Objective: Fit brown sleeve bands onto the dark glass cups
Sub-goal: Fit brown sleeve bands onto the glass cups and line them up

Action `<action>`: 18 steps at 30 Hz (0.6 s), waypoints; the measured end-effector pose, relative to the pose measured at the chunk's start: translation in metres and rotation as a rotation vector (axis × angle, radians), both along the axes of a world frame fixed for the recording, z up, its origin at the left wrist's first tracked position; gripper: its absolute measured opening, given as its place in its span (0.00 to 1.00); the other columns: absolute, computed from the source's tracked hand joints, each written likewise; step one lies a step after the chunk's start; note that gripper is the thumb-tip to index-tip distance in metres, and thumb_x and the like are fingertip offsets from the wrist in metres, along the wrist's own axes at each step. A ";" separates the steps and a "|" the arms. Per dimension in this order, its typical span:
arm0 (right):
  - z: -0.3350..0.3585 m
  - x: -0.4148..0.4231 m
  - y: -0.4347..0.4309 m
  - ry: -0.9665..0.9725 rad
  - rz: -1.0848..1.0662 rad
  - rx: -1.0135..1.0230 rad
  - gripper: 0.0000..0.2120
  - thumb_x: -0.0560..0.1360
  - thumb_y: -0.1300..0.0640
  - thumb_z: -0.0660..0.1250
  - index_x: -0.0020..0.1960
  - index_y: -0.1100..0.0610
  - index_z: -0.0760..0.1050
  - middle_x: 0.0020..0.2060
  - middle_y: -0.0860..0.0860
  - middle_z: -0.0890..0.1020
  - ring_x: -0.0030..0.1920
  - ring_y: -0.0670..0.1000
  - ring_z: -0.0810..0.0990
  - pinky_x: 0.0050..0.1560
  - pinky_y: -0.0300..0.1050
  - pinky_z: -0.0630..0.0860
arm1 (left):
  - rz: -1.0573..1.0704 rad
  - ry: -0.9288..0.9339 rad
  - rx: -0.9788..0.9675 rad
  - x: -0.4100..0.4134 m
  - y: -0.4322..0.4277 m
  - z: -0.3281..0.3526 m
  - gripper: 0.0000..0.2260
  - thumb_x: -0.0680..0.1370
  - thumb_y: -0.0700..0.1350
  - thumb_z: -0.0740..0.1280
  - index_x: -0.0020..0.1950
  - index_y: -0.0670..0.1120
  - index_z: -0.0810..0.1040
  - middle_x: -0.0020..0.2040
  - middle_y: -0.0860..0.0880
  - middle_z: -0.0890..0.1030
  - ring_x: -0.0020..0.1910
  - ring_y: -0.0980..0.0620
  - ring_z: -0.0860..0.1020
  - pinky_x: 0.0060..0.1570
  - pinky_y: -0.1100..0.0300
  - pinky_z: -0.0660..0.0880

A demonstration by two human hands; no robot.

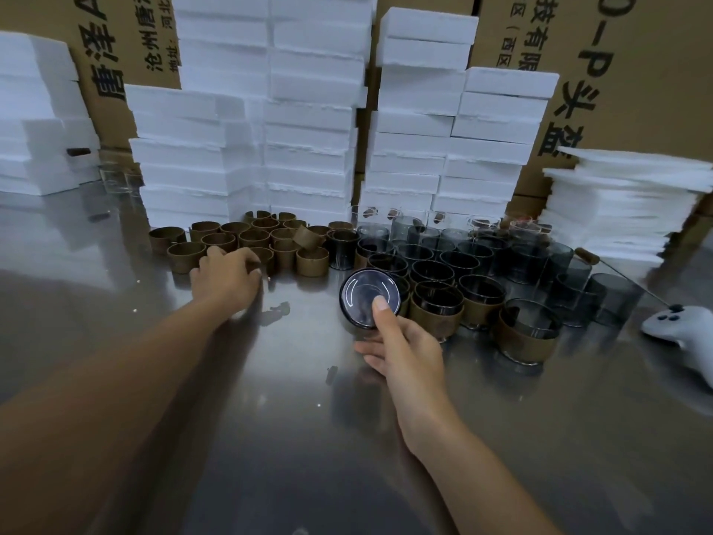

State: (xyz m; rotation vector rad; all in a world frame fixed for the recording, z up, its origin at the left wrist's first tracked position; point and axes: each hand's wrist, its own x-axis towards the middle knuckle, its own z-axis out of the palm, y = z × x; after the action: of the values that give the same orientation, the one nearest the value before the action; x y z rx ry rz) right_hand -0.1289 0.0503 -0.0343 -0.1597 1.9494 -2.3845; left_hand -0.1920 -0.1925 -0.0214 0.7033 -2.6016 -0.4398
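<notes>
On steel tabletop [270, 418], left hand [227, 278] curls onto brown band [267, 263]; right hand [405, 357] grips dark cup [360, 295].

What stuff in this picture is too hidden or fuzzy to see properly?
Head view, left hand: its back hides any grip on the brown sleeve bands.
Dark glass cup in right hand: base faces camera, inside hidden.
White controller: cut by right edge.
Cardboard box lettering: behind foam blocks.
</notes>
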 end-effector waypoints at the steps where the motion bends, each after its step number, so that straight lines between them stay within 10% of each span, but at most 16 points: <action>1: 0.000 0.000 0.000 0.001 0.003 0.002 0.19 0.73 0.41 0.66 0.53 0.55 0.77 0.28 0.41 0.82 0.37 0.42 0.83 0.35 0.32 0.76 | -0.007 0.021 -0.008 0.001 0.000 0.000 0.09 0.79 0.50 0.63 0.59 0.53 0.78 0.62 0.40 0.73 0.63 0.38 0.70 0.61 0.47 0.65; 18: 0.013 0.008 0.000 -0.031 -0.026 -0.031 0.18 0.75 0.45 0.66 0.56 0.58 0.78 0.41 0.49 0.81 0.41 0.45 0.80 0.29 0.30 0.74 | -0.543 0.685 0.728 0.094 0.117 0.028 0.08 0.79 0.44 0.65 0.40 0.49 0.75 0.38 0.53 0.78 0.35 0.64 0.73 0.41 0.67 0.71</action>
State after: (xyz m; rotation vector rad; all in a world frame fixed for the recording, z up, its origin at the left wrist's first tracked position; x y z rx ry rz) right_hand -0.1211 0.0508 -0.0213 -0.0986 1.9136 -2.4199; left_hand -0.0984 -0.0757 0.0064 -0.0212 -1.8939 -1.5262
